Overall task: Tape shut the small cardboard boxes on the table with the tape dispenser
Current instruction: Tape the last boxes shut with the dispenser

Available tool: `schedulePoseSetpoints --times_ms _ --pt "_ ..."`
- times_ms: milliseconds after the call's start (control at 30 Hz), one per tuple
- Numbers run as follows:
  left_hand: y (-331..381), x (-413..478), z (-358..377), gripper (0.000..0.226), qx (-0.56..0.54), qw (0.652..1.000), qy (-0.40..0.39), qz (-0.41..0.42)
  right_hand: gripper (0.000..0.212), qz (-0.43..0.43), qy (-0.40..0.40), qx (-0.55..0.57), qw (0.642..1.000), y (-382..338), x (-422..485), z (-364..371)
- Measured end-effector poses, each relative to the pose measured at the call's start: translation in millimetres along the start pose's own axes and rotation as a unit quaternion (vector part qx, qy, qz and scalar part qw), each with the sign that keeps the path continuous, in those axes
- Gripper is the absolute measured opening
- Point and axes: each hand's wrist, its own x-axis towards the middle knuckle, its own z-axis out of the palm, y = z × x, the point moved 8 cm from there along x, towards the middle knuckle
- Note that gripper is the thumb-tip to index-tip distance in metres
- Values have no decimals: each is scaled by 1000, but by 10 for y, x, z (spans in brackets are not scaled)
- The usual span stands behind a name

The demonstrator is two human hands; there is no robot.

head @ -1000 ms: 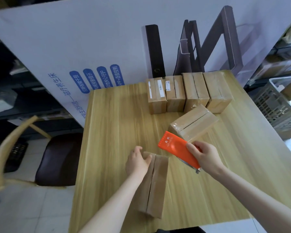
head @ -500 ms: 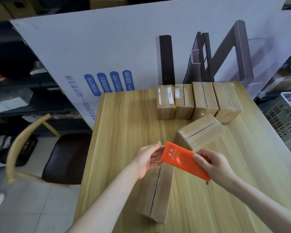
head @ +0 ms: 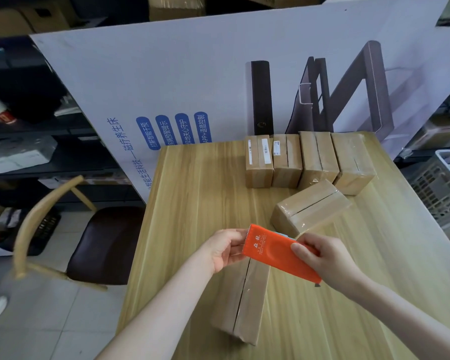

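Observation:
My right hand (head: 322, 258) grips the orange tape dispenser (head: 273, 252) above the table. My left hand (head: 225, 249) is at the dispenser's toothed front edge with curled fingers; what they pinch is hidden behind the dispenser. Right below lies a long cardboard box (head: 240, 302) with an open seam down its top, untouched by either hand. A taped box (head: 311, 210) lies tilted behind the dispenser. Several more boxes (head: 309, 158) stand in a row at the table's far edge.
The wooden table (head: 200, 203) backs onto a large white printed board (head: 166, 81). A wooden chair with a dark seat (head: 102, 245) stands at the left. A grey plastic crate (head: 442, 185) sits off the table's right side, and shelves line the left.
My left hand left the top of the near box and rose to the dispenser's front edge. My right hand held the dispenser and shifted little. The camera tilted up.

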Motion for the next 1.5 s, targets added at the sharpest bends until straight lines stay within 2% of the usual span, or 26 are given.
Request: schedulePoseSetpoints --times_ms 67,133,200,300,367,500,633,767,967,1133,1500 --pt "-10 -2 -7 17 9 1000 -2 -4 18 0 0 -12 1000 -6 -8 4" --pt "-22 5 -34 9 29 999 29 5 18 1 -1 -19 1000 -9 -17 14" --pt "9 31 -77 9 72 993 80 44 19 0 -1 -36 999 -30 -27 40" --pt "108 52 -88 23 149 971 141 118 19 -5 3 -72 997 -79 -35 92" --pt "147 55 -106 22 164 962 169 140 19 -5 11 -86 996 -109 -26 102" --pt "126 91 -160 13 113 970 175 123 18 -7 24 -100 995 -146 0 93" --pt "194 146 -208 18 148 952 216 156 21 -8 39 -140 989 -173 15 151" --pt "234 215 -250 21 155 948 235 146 24 -9 49 -183 982 -228 51 177" --pt "288 282 -290 30 170 944 250 131 27 0 50 -191 980 -219 95 144" --pt "317 316 -586 24 157 934 298 116 25 19 48 -177 983 -66 43 15" --pt "342 273 -843 14 168 924 328 101 26 61 32 -147 987 239 -53 -355"
